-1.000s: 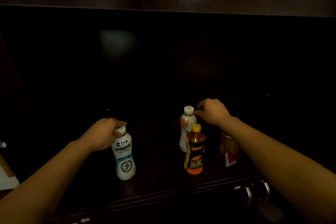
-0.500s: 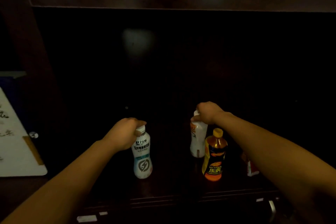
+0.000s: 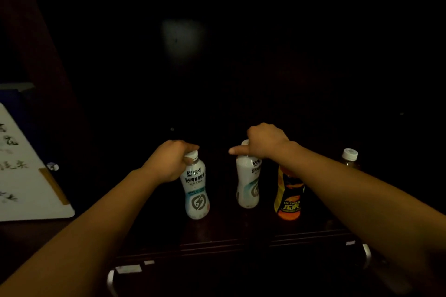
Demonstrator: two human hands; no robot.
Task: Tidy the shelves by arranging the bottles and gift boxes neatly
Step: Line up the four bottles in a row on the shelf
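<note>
Near the shelf's (image 3: 217, 236) front edge stood three upright plastic bottles. The left hand (image 3: 169, 161) reached in, fingers clamped on the left white bottle's (image 3: 196, 190) cap. The right hand (image 3: 265, 142) gripped the middle white bottle's (image 3: 248, 183) top, forefinger pointing left. The orange bottle (image 3: 288, 198) stood just right; farther right, a capped bottle (image 3: 349, 158).

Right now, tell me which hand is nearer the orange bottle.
Right. The right hand grips the white bottle just left of the orange bottle; the left hand is farther left.
</note>
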